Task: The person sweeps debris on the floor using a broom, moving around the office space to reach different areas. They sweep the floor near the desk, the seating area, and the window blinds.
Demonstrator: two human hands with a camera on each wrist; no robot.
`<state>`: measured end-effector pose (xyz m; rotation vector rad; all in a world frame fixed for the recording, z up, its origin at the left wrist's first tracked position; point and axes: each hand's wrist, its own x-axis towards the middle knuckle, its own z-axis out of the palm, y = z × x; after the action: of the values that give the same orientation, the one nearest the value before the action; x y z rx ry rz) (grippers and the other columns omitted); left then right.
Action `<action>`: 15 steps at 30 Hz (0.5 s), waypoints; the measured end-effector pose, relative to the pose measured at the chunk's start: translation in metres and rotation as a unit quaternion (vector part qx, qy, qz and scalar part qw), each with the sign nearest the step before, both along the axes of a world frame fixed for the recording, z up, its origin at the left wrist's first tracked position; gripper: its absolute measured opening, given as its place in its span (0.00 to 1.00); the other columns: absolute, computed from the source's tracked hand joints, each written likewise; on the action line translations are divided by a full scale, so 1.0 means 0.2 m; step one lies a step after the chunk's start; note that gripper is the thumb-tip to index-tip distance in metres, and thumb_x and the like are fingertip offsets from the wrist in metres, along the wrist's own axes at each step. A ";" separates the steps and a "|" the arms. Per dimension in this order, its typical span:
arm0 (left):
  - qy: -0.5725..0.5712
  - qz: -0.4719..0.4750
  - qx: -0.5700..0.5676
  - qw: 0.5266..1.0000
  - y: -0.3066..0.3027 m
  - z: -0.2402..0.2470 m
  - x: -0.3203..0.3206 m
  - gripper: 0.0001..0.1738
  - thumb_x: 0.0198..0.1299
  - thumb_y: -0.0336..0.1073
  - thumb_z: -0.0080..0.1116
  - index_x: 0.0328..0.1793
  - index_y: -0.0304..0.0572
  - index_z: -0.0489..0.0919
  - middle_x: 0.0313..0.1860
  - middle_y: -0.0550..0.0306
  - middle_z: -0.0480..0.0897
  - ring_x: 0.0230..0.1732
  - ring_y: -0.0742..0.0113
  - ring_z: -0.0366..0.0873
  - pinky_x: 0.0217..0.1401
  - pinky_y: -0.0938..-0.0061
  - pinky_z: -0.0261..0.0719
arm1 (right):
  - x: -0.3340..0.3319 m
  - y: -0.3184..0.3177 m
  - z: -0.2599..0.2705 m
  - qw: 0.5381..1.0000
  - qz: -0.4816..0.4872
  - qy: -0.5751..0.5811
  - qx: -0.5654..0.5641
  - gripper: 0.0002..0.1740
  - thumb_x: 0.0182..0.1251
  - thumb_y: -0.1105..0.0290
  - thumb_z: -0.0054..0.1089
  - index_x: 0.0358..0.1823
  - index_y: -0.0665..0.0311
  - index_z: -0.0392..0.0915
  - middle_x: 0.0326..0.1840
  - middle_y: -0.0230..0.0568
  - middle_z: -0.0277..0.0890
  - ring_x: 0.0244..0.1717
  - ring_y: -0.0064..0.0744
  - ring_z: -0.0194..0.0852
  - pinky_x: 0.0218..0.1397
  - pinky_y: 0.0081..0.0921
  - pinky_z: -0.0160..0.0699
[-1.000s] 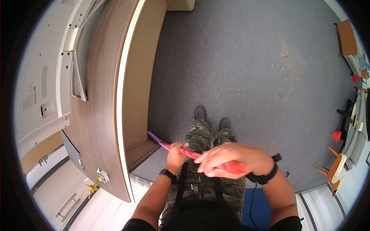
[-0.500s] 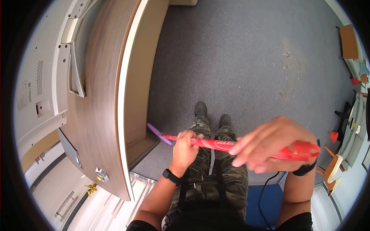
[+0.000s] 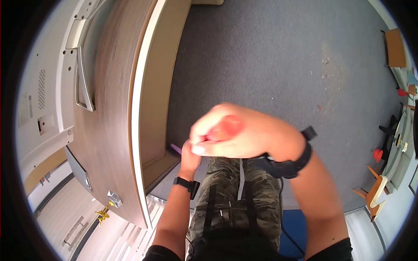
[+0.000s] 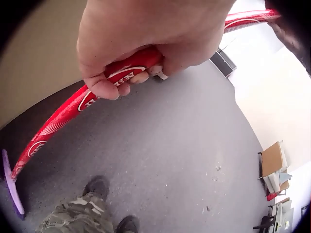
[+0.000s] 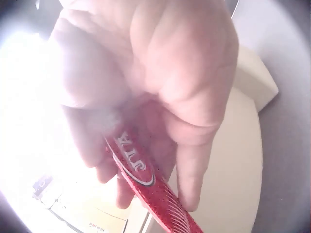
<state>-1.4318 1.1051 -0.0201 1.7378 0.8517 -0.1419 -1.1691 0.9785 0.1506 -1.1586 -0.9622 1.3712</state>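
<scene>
A broom with a printed red handle (image 4: 60,114) and a purple head (image 4: 13,187) slants down before me. My left hand (image 3: 190,160) grips the handle partway along, fingers wrapped round it in the left wrist view. Close above it in the head view, my right hand (image 3: 261,138) is curled round the upper end of the handle, whose red tip (image 3: 231,125) shows by the thumb. In the right wrist view the fingers bend round the red shaft (image 5: 150,179). The broom's head (image 3: 176,148), mostly hidden by the hands, is low beside the desk's base.
A wood-topped desk (image 3: 114,87) stands along my left, with the white back of a monitor (image 3: 52,100) and a small gold figurine (image 3: 102,213) on it. Grey carpet (image 3: 278,56) bears scattered crumbs (image 3: 326,61). A wooden chair (image 3: 376,191) is at far right.
My right hand first moved right and away from the left hand along the handle, then came back left, close above the left hand. The left hand has shifted slightly left and forward.
</scene>
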 end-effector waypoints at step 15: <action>0.048 -0.066 0.118 0.990 -0.06 0.02 -0.16 0.14 0.65 0.32 0.65 0.29 0.33 0.76 0.32 0.40 0.80 0.41 0.36 0.78 0.45 0.53 0.74 | -0.14 -0.14 0.02 1.000 -0.003 0.006 0.025 0.07 0.67 0.74 0.68 0.40 0.72 0.84 0.46 0.49 0.89 0.53 0.43 0.88 0.55 0.38 0.85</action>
<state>-1.4632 1.0934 -0.0165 2.0240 0.8509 -0.2225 -1.1968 0.9510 0.1536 -1.1135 -0.9781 1.3417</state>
